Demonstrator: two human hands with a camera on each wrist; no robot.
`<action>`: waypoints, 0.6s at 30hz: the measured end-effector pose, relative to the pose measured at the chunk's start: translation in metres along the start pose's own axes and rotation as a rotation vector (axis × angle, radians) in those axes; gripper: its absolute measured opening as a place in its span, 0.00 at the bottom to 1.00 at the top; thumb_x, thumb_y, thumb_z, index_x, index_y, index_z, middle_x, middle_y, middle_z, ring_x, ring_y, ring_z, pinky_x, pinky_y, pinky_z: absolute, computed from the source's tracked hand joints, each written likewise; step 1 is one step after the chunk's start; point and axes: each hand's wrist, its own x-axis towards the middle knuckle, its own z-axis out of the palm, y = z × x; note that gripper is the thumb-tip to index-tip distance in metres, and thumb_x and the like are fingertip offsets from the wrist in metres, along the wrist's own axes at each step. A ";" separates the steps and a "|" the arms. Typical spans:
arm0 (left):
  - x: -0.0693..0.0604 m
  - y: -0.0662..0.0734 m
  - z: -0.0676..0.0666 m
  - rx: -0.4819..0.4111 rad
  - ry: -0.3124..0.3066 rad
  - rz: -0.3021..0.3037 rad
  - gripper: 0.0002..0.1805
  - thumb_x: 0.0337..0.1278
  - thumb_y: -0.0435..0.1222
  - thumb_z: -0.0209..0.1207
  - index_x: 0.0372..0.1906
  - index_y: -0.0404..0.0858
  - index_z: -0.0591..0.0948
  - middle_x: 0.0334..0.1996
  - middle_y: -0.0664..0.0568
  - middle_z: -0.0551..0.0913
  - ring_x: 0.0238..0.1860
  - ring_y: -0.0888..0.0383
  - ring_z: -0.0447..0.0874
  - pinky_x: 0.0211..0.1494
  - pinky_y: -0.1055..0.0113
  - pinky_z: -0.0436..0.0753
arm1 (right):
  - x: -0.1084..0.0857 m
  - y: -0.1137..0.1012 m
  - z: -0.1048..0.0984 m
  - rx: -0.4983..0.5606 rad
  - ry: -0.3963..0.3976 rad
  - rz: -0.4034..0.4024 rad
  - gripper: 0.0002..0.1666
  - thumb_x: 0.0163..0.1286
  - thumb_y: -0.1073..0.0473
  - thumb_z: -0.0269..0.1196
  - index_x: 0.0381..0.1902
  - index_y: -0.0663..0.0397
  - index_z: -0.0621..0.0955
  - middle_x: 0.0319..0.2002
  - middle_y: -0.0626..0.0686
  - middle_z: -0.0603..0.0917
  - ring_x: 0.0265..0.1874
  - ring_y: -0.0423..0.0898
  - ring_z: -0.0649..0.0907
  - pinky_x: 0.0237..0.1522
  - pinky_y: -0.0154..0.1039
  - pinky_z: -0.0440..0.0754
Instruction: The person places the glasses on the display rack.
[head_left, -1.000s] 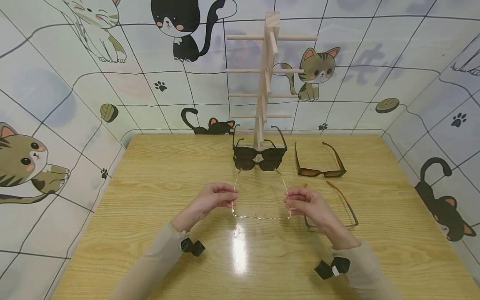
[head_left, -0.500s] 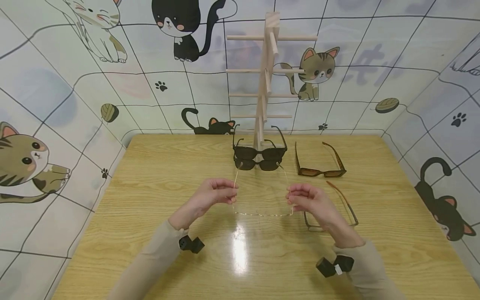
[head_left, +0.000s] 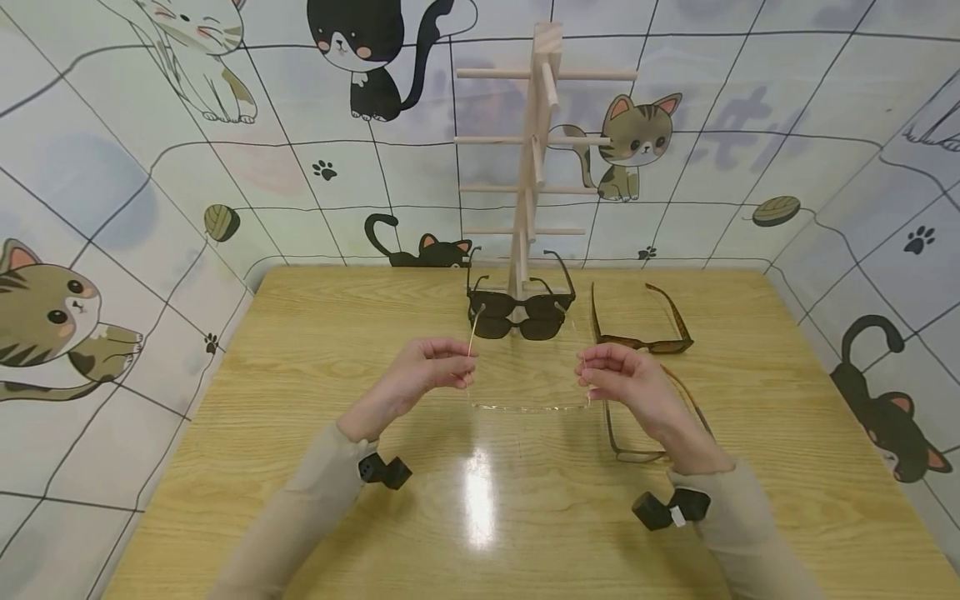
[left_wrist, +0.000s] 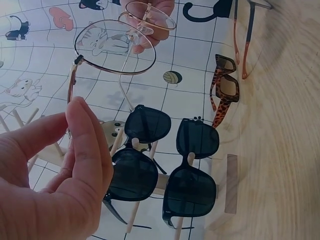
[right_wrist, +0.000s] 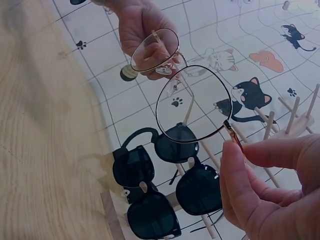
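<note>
A pair of thin gold-rimmed eyeglasses (head_left: pixel 528 408) is held above the table by both hands, its clear round lenses (right_wrist: pixel 195 107) toward the person and its temples toward the stand. My left hand (head_left: pixel 420 375) pinches the left temple between thumb and fingers. On the other side, my right hand (head_left: pixel 633 387) pinches the right temple near the hinge. Beyond them is a wooden display stand (head_left: pixel 534 150) with several pegs. Two pairs of black sunglasses sit on its low pegs, one pair (head_left: pixel 491 303) just above the other pair (head_left: pixel 538 330).
Tortoiseshell sunglasses (head_left: pixel 663 347) lie on the table (head_left: pixel 322 325) right of the stand. Nearer, glasses with a grey front and brown temples (head_left: pixel 637 455) lie partly hidden under my right hand. Walls with cat drawings (head_left: pixel 300 225) close the back and sides.
Both hands have lifted the gold-rimmed eyeglasses up and forward, toward the stand. The temple tips now overlap the lower sunglasses in the head view. The other glasses stay put.
</note>
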 end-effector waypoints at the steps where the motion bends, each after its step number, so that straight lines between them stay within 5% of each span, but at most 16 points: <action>1: 0.001 0.002 0.000 -0.006 0.003 0.001 0.12 0.59 0.23 0.54 0.47 0.19 0.74 0.28 0.50 0.82 0.28 0.61 0.82 0.36 0.71 0.83 | 0.001 -0.001 0.000 0.003 0.001 0.000 0.10 0.65 0.70 0.59 0.42 0.54 0.78 0.35 0.47 0.81 0.35 0.40 0.83 0.36 0.32 0.83; 18: 0.017 0.021 -0.004 -0.108 0.075 0.007 0.05 0.58 0.24 0.56 0.37 0.32 0.81 0.28 0.50 0.83 0.28 0.60 0.82 0.35 0.73 0.83 | 0.028 -0.017 -0.006 0.052 0.016 -0.011 0.08 0.67 0.68 0.58 0.44 0.56 0.76 0.36 0.48 0.81 0.34 0.39 0.82 0.37 0.30 0.82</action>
